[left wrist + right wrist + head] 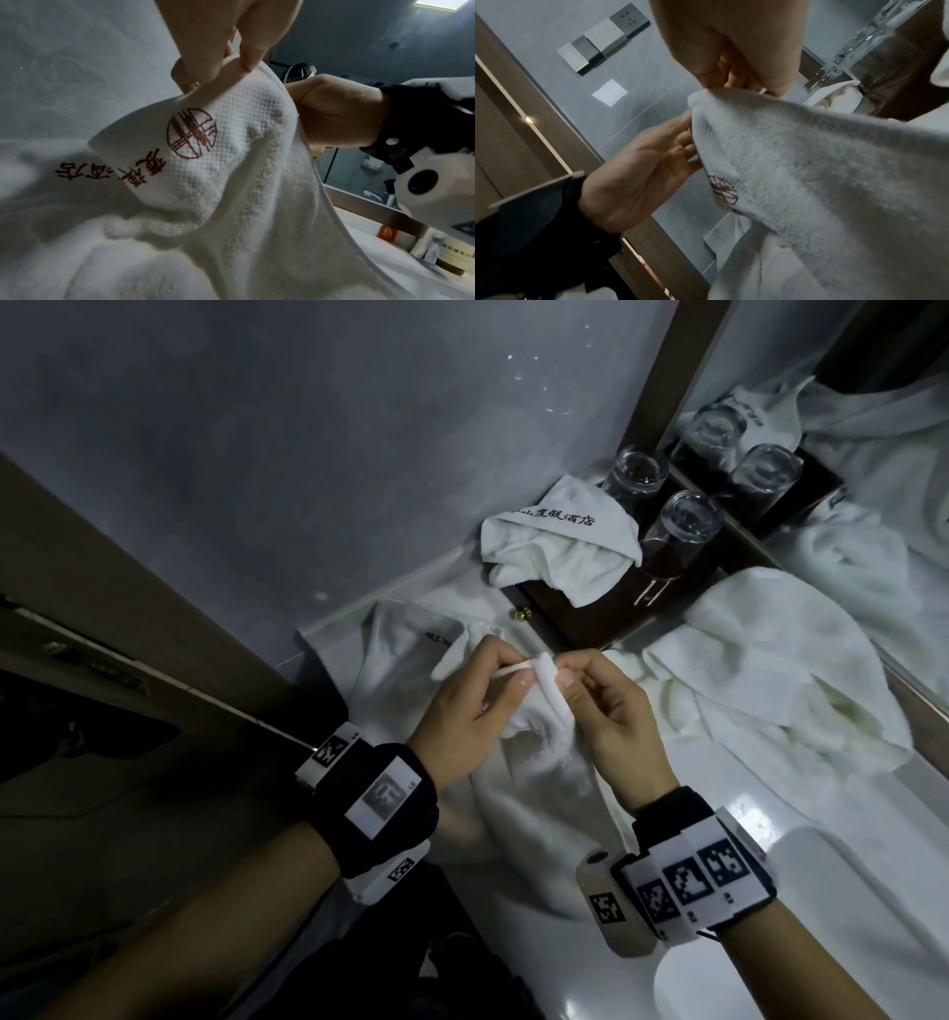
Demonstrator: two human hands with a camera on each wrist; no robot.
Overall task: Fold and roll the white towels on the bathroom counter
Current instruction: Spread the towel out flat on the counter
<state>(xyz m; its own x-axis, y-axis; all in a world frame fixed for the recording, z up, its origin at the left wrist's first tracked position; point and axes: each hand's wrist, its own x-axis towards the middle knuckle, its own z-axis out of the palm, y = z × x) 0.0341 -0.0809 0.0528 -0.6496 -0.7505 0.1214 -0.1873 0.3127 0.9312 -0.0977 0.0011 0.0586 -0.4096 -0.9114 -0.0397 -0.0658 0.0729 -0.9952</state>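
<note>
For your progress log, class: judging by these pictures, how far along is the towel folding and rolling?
Done: nothing looks finished; no rolled towel shows. In hand: the left hand and right hand pinch one edge of a white towel, lifted off the counter. Left: that towel, a crumpled towel beside the glasses, and another heaped towel by the mirror.

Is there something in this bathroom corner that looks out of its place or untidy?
Yes. A crumpled white towel with printed characters lies askew over the dark wooden tray beside the upturned glasses. Another towel sits bunched on the counter by the mirror, unfolded.
</note>
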